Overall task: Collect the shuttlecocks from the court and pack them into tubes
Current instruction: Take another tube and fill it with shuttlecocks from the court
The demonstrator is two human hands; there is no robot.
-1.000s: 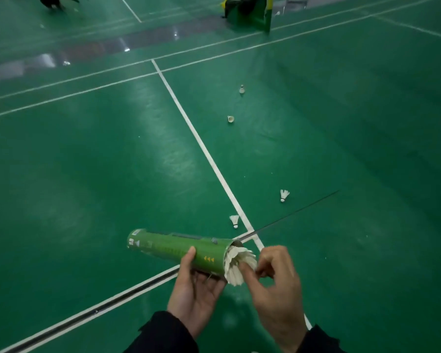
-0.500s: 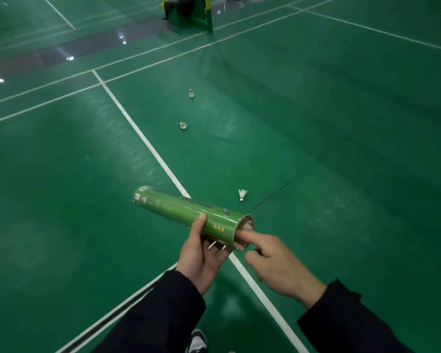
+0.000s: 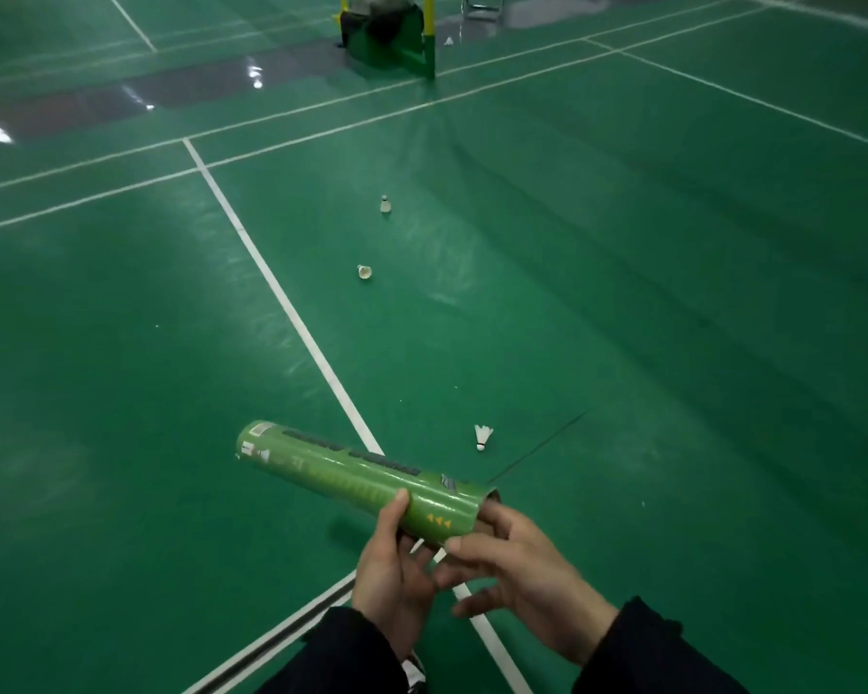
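Shuttlecocks (image 3: 483,436) scattered across green court (image 3: 672,318); tube (image 3: 352,475) gripped left, right hand (image 3: 517,578) loose.

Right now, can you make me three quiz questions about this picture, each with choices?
1. Where is the nearest shuttlecock on the floor?
A. right of the white line
B. inside the net post base
C. on a chair

2. What colour is the tube?
A. red
B. green
C. blue

3. What is the left hand doing?
A. waving
B. lying flat on the floor
C. gripping the tube

Answers: 1 A, it lies just right of the line. 2 B, its whole side is green. 3 C, its thumb and fingers wrap the tube.
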